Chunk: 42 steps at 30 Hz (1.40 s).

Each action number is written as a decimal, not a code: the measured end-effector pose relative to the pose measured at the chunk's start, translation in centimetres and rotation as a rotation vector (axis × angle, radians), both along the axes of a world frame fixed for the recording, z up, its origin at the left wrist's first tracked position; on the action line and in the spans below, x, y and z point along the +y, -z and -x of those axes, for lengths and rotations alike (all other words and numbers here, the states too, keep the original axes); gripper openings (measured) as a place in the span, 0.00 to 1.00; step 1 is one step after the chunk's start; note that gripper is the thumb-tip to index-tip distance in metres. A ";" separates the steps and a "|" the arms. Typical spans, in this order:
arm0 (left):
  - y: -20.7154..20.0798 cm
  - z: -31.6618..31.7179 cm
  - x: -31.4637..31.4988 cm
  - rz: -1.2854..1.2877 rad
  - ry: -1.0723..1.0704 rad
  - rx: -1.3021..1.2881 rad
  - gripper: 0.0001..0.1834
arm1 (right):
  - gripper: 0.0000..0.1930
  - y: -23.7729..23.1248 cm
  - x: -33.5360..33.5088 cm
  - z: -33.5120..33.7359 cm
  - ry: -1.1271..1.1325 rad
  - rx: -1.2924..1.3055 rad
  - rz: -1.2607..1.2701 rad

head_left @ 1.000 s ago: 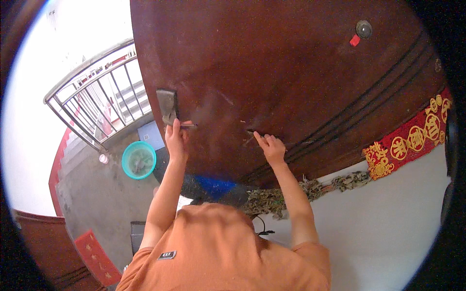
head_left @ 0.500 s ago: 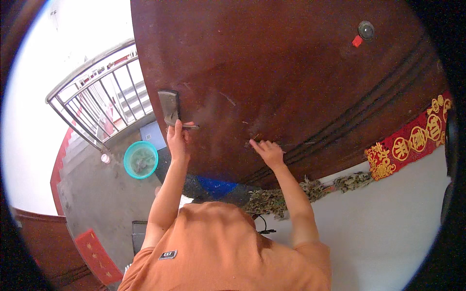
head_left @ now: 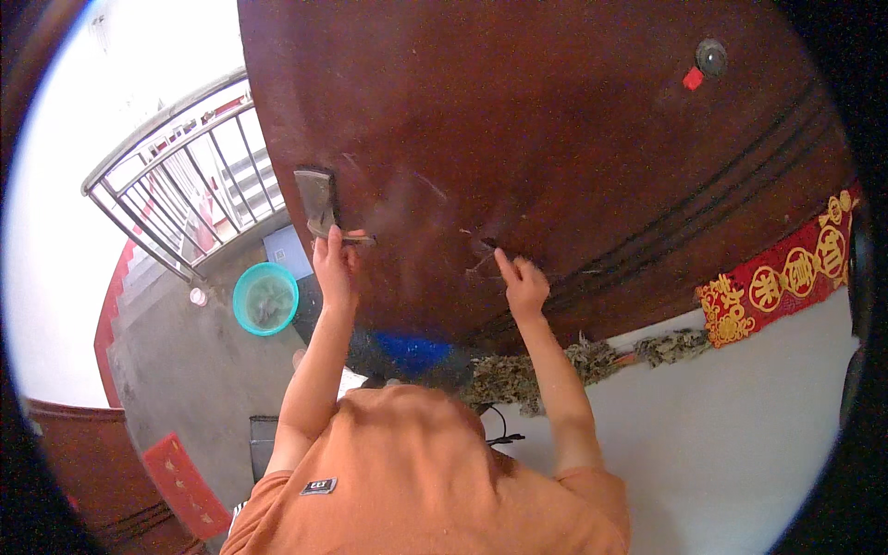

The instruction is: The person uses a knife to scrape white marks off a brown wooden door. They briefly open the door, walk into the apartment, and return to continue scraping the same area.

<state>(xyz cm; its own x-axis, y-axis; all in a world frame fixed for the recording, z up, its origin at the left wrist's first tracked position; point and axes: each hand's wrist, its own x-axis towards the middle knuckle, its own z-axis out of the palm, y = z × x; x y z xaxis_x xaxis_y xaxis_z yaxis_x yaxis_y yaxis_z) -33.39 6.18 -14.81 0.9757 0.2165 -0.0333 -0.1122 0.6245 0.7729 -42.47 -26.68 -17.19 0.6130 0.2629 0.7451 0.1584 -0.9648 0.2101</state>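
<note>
A wide dark red-brown door (head_left: pixel 555 120) is in front of me. My left hand (head_left: pixel 335 270) has its fingers wrapped round the lever of a metal door handle (head_left: pixel 316 202) near the door's left edge. To the right, my right hand (head_left: pixel 524 285) is at the door surface, its index finger stretched forward and its other fingers curled in. Its fingertip meets a small dark spot (head_left: pixel 487 243) among pale scratches. Whether that is a mark or a small thing in the fingers cannot be made out.
A turquoise basin (head_left: pixel 266 298) with water stands on the grey floor to the left, beside a metal railing (head_left: pixel 176 199) and stairs. A round peephole (head_left: pixel 710 57) with red paper is at upper right. A red-gold banner (head_left: pixel 777 277) and dried plants (head_left: pixel 518 379) line the right.
My right hand has moved slightly up and right, and its index finger now points forward at the dark spot. My left hand stays on the handle. The view has shifted slightly.
</note>
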 end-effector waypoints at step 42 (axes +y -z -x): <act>0.6 0.7 2.2 0.043 0.219 -0.066 0.10 | 0.09 -0.4 13.9 -2.7 -0.085 -0.161 -2.464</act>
